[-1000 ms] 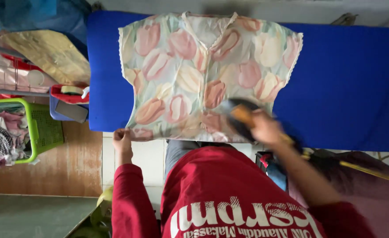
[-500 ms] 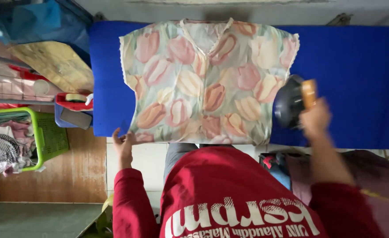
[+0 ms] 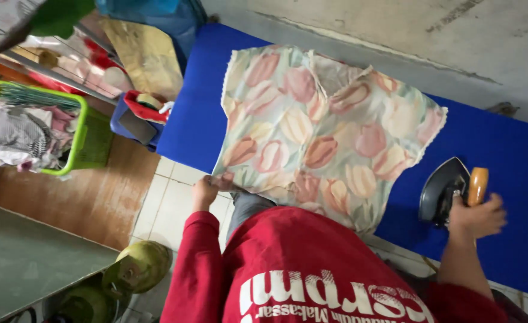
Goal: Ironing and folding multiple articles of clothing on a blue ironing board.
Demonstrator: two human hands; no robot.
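Observation:
A sleeveless top (image 3: 327, 134) printed with pink and peach tulips lies flat on a blue padded ironing surface (image 3: 503, 161). My left hand (image 3: 204, 191) pinches the top's hem at its near left corner. My right hand (image 3: 476, 216) grips the wooden handle of a dark clothes iron (image 3: 446, 188), which stands on the blue surface to the right of the top, clear of the fabric. My red sleeves and red shirt fill the bottom of the view.
A green laundry basket (image 3: 90, 140) full of clothes stands at the left on a wooden floor. A blue tub (image 3: 132, 122) with red cloth sits beside the ironing surface. A green gas cylinder (image 3: 138, 266) stands near my left elbow. A grey wall runs behind the surface.
My right hand carried the iron off the top's lower right part and set it on the blue surface to the right. The left hand stayed on the hem. The view tilted.

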